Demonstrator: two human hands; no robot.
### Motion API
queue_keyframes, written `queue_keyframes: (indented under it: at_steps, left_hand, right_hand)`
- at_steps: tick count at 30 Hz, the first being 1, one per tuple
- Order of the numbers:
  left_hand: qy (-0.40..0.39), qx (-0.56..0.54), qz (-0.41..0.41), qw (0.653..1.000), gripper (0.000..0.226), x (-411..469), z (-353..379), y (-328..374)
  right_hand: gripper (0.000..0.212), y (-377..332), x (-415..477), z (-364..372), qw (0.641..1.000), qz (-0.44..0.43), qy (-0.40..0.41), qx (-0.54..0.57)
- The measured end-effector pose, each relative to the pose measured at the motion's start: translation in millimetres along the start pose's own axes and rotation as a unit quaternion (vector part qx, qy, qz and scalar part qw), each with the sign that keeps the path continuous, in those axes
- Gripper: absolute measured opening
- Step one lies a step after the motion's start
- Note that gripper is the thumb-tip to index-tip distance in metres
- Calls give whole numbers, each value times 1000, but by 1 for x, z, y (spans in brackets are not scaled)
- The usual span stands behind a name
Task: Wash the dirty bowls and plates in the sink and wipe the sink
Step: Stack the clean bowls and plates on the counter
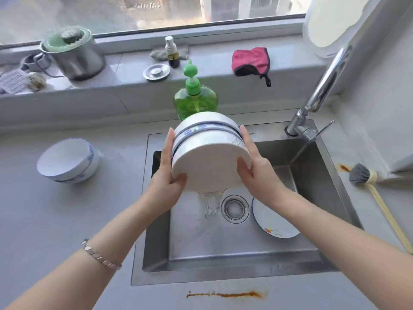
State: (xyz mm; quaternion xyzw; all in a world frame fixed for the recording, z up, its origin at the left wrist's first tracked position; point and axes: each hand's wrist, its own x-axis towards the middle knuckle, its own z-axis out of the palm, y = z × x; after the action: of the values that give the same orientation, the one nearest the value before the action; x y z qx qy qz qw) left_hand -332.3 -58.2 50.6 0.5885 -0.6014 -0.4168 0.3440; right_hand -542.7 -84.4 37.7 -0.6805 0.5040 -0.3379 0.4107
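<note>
Two stacked bowls (205, 157), tipped over the middle of the sink (324, 193), spill water toward the drain, clamped between the left hand (169, 166) and right hand (254, 171), fingers along opposite walls, thumbs hooked over the near rim. Wet glazed ceramic is likely slippery, weighty and breakable, so that two-sided rim hold suits. Both forearms reach forward.

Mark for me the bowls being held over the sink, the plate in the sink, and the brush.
bowls (207, 162): head view, on the white face turned toward the camera.
plate (268, 220): head view, on its bare white middle.
brush (359, 173): head view, on the grey bristles.
</note>
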Motion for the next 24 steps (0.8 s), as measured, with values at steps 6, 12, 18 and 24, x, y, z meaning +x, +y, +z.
queue_keyframes:
  at_steps: [6,12,18,24]
  left_hand:
    - [36,6,47,998,91,-22,-22,-4]
    - [90,25,79,992,91,-29,-30,0]
    - [91,13,95,991,89,-29,-31,3]
    - [98,17,107,989,91,-32,-28,2]
  right_hand:
    - [61,-16,-2,18,996,-92,-17,-10]
    - [74,-22,1,22,986,-161,-10,-48]
    - [64,-24,-2,22,980,-196,-2,-40]
    - [64,-20,-6,23,979,-203,1,-35]
